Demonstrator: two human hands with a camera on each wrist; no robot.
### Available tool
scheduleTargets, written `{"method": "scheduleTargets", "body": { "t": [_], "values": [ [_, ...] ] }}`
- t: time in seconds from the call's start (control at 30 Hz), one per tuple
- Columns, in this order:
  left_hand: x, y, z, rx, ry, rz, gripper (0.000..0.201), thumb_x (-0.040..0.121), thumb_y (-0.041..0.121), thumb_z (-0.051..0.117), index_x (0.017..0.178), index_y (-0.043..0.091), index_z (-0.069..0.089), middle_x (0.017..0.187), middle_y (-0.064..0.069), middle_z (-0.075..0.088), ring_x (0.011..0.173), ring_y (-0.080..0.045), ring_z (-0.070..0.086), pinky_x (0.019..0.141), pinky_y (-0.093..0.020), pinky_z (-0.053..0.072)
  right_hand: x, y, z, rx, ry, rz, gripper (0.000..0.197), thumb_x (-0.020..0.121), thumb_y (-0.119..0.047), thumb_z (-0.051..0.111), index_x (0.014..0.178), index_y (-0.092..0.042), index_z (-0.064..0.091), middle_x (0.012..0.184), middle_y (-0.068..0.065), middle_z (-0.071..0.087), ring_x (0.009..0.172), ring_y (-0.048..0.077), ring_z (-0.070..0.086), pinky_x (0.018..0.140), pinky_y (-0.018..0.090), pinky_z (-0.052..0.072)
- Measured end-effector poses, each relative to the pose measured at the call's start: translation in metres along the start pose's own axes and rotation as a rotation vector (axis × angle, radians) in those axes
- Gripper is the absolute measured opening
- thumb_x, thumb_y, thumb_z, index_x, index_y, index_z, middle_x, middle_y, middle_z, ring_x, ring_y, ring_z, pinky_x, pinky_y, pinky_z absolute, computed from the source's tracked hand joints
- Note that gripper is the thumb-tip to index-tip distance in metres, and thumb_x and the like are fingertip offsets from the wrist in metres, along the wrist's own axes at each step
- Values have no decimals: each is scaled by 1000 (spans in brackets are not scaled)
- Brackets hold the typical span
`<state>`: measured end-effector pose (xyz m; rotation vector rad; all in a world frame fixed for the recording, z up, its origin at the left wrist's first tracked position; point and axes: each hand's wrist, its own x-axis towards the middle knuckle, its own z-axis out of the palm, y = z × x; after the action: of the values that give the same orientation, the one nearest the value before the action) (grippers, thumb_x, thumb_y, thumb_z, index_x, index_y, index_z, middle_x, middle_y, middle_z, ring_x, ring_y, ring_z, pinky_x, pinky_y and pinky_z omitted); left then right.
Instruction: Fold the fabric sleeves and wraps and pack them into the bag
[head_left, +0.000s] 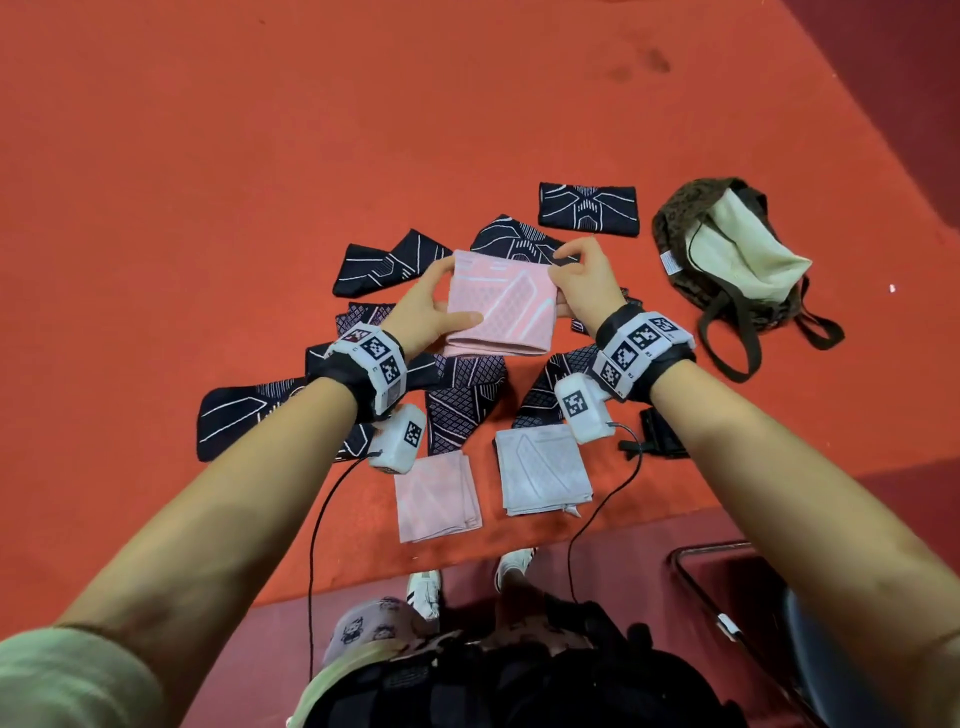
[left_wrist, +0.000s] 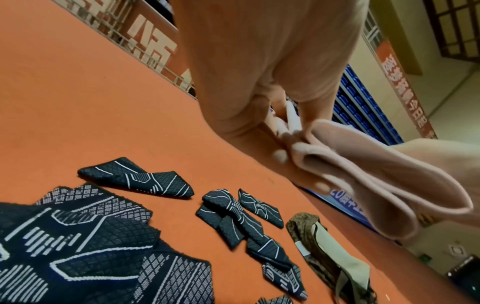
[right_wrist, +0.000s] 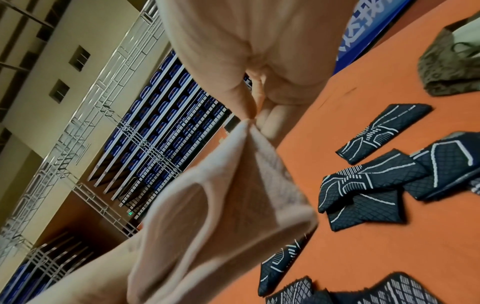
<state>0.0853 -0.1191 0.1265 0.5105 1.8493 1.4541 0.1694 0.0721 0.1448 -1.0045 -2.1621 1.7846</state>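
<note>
Your grip is a two-handed one: your left hand (head_left: 434, 306) pinches the left edge of the folded pink knit sleeve (head_left: 501, 306), thumb on top and fingers beneath, while your right hand (head_left: 582, 288) pinches its upper right corner, so the sleeve hangs in the air above the orange-red felt counter (head_left: 208, 182). In both wrist views the palm blocks most of the fingers, and the sleeve's open folded layers are blurred. Your wrists and the sleeve hide parts of the scattered black sleeves with white line patterns (head_left: 387, 262) under them; how many lie there cannot be told. The brown fabric bag with a cream lining (head_left: 727, 254) lies on its side to your right, mouth open, well apart from the sleeves. Near the counter's front edge lie a folded pink square (head_left: 436, 496) and a folded pale grey square (head_left: 540, 470), side by side. The far and left parts of the counter are bare felt.
</note>
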Motion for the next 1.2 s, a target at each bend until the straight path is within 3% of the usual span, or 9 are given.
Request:
{"method": "scheduleTargets", "body": {
  "t": [0.13,0.27,0.4,0.5,0.6,0.73,0.83,0.97,1.2],
  "values": [
    [0,-12,-3,5,21,4,74,79,-1,69,138,25,33,118,-15,59,72,-16,64,64,-28,55,-2,9,6,143,-99,130,52,88,-4,62,132,-5,35,98,13,60,79,16,64,64,25,58],
    [-2,-27,-7,-3,32,-8,74,80,-3,68,138,26,32,106,-11,66,83,-20,67,77,-36,56,-8,24,13,193,-300,271,30,86,3,60,114,12,56,101,16,66,81,16,68,74,27,59],
    [-4,-49,-8,-48,76,-52,70,77,-9,66,134,21,38,94,-7,67,83,-17,65,73,-33,54,-10,38,25,66,-280,311,14,90,1,54,98,-11,53,92,15,63,69,20,65,70,39,57],
    [-9,-63,-14,-119,214,-80,73,78,-11,64,138,16,33,78,-5,61,58,-4,59,58,-24,47,-15,41,36,-14,-264,224,50,88,7,50,130,-19,38,87,13,59,63,16,60,57,33,56],
    [-17,-70,-21,-108,171,-51,84,76,-18,57,139,32,32,103,-6,62,71,-8,60,58,-19,49,-24,43,46,-88,-353,112,76,87,14,44,144,-32,25,86,5,59,63,4,59,41,22,50],
    [-29,-88,-28,-63,110,-145,68,76,-14,53,130,26,55,118,-6,54,78,-17,53,67,-26,49,-31,59,64,-204,-413,46,70,82,18,45,142,-17,38,144,10,41,119,20,49,83,21,51],
    [-44,-105,-29,-36,129,-189,57,81,-10,56,130,18,55,109,-3,50,75,-16,52,61,-18,48,-44,71,76,-325,-479,68,72,82,8,57,145,-16,33,146,7,37,123,16,43,84,9,40],
    [-65,-139,-23,157,43,-209,63,80,-1,67,138,14,46,117,-5,42,111,-20,45,102,-26,34,-64,100,93,-409,-579,136,86,79,2,67,149,-11,19,150,11,30,129,18,36,89,8,29],
    [-106,-211,-3,436,-168,-292,91,77,12,75,149,12,19,129,-16,32,128,-30,33,107,-22,22,-102,165,113,-535,-635,239,92,80,0,68,151,-18,12,156,7,19,140,21,27,101,17,26]
  ]
}}
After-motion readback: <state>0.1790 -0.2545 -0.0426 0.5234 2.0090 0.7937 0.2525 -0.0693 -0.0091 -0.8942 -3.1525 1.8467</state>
